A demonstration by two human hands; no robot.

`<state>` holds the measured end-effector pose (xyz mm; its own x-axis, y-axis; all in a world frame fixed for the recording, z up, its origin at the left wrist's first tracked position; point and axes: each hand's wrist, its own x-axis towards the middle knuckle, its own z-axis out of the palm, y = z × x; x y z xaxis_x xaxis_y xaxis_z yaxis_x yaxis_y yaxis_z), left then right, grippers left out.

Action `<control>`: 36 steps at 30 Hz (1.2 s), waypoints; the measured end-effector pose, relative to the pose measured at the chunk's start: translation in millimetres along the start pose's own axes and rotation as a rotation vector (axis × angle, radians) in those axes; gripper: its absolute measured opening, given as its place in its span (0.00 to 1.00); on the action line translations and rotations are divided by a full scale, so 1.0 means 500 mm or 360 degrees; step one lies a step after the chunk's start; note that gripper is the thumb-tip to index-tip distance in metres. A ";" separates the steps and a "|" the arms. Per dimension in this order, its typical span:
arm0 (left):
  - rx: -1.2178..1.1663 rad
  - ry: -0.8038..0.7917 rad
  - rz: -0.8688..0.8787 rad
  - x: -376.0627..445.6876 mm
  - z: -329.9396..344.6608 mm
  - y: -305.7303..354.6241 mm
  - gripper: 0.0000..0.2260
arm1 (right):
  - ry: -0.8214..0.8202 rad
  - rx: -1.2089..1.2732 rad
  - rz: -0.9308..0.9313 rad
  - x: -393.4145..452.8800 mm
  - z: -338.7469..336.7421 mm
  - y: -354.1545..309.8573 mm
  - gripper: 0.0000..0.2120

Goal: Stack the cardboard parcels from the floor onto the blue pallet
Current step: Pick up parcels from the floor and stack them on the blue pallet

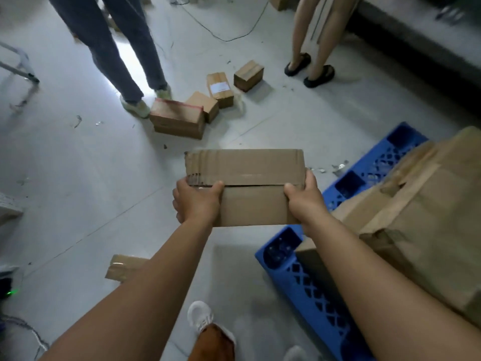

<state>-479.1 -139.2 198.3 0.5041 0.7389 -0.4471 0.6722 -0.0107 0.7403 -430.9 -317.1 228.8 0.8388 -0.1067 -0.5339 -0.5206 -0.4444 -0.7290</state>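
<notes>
Step in hand looks like the carry: flat brown cardboard parcel (244, 187) is held clear of the pale floor (78, 165), just off the blue plastic lattice pallet (307, 290) near its left edge. Left hand (196, 201) grips the parcel's near-left corner, thumb over the top; right hand (307, 198) grips the right end, fingers curled round the edge. Next move probably a swing right onto the taped brown boxes stacked on the pallet (421, 220); needs a level set-down on that uneven top. Parcel: top flaps meet along a centre seam, tape torn at the left end, corners scuffed. Four small brown parcels (205, 105) remain on the floor beyond.
</notes>
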 end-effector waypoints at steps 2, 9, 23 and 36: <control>0.0002 -0.0049 0.0055 -0.063 0.042 0.025 0.33 | 0.0055 0.0033 0.0004 -0.013 -0.081 0.016 0.25; 0.0031 -0.0181 0.0296 -0.281 0.167 0.115 0.32 | 0.0252 0.0235 0.0045 -0.066 -0.354 0.067 0.29; 0.0373 -0.0750 0.0730 -0.631 0.442 0.215 0.34 | 0.0771 0.0616 0.0343 -0.202 -0.772 0.251 0.28; 0.0747 -0.1650 0.0929 -0.859 0.592 0.151 0.46 | 0.1216 0.0717 0.0681 -0.319 -0.954 0.445 0.26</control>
<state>-484.3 -656.9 297.3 0.8303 -0.3226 -0.4545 0.2283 -0.5470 0.8054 -604.2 -823.3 356.1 0.3603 -0.7962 -0.4860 -0.6835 0.1293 -0.7184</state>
